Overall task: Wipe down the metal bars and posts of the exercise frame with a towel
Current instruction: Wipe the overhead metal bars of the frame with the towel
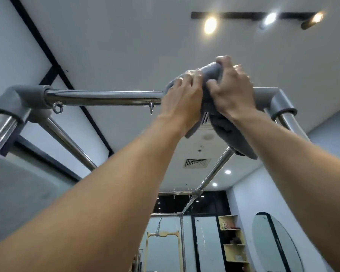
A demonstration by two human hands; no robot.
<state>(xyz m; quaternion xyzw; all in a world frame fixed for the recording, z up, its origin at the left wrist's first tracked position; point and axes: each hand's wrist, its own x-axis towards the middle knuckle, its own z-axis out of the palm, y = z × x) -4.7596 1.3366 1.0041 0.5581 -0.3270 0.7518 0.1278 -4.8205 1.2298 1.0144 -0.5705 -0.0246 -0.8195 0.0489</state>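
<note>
Mid-wipe overhead: grey towel (224,130) bunched over top crossbar (102,97) at 1 o'clock, gripped in curled fingers of left hand (182,99), right hand (232,89). Likely left: bar toward 9 o'clock, side rails (71,140), posts (0,132).

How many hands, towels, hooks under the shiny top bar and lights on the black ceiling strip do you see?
Hands: 2 (left hand, right hand)
Grey towel: 1
Eye hooks: 2
Track spotlights: 3
Total: 8
</note>
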